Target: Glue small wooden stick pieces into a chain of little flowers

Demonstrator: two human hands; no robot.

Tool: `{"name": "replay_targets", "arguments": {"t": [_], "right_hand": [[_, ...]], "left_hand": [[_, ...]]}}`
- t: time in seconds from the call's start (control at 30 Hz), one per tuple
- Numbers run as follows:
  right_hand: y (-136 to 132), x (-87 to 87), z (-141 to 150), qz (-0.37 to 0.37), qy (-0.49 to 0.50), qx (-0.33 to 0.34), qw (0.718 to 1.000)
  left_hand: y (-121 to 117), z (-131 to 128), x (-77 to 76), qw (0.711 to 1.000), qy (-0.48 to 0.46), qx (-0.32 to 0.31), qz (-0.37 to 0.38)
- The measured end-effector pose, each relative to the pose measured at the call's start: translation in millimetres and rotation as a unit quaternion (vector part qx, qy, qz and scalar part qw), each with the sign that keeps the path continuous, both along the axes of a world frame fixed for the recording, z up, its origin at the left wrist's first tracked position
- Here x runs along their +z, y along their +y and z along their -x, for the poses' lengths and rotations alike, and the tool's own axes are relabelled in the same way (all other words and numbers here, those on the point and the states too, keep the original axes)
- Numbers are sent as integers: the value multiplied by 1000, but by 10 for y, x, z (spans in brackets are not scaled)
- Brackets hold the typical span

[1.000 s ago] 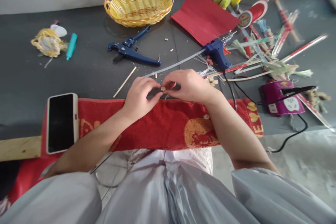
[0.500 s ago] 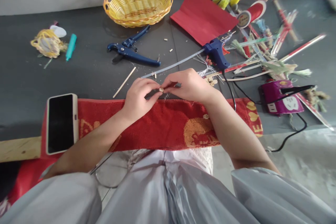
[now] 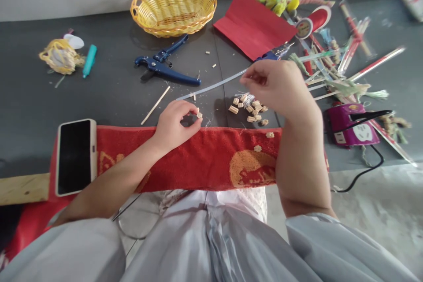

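Person's L hand [image 3: 173,125] has its grip, thumb & forefinger, clamped on a small pale flower-shaped piece [image 3: 199,115], nr the far edge of the red patterned towel [image 3: 198,158]. R hand [image 3: 279,86] has fingertips bunched; can't tell if its grip holds anything. Just nr side of it: pile of small tan ridged pieces [image 3: 255,112] on the grey bench [image 3: 110,88]; blue plastic glue gun [image 3: 269,55] partly hidden behind.

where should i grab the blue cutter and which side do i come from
The blue cutter is probably best taken by the middle of its nearer handle, coming from the right: it lies flat with its handles spread open toward that side, while the hooked head points left.
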State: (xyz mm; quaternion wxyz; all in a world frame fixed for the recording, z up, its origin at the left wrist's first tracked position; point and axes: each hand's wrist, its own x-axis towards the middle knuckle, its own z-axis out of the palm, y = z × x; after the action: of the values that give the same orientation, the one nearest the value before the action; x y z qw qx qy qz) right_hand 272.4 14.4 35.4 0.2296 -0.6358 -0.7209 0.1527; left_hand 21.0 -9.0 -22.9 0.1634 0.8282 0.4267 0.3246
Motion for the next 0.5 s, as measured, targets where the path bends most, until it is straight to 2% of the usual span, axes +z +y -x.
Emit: {"name": "replay_targets", "arguments": {"t": [0.23,0.33,0.5], "right_hand": [[25,20,-185,111,-99,1,989],[23,25,-156,131,-117,-7,984],[48,-37,-95,134,-133,39,981]], "left_hand": [[20,0,-9,1000,6,7,15],[21,0,-2,1000,3,0,9],[19,0,-9,1000,8,1,0]]}}
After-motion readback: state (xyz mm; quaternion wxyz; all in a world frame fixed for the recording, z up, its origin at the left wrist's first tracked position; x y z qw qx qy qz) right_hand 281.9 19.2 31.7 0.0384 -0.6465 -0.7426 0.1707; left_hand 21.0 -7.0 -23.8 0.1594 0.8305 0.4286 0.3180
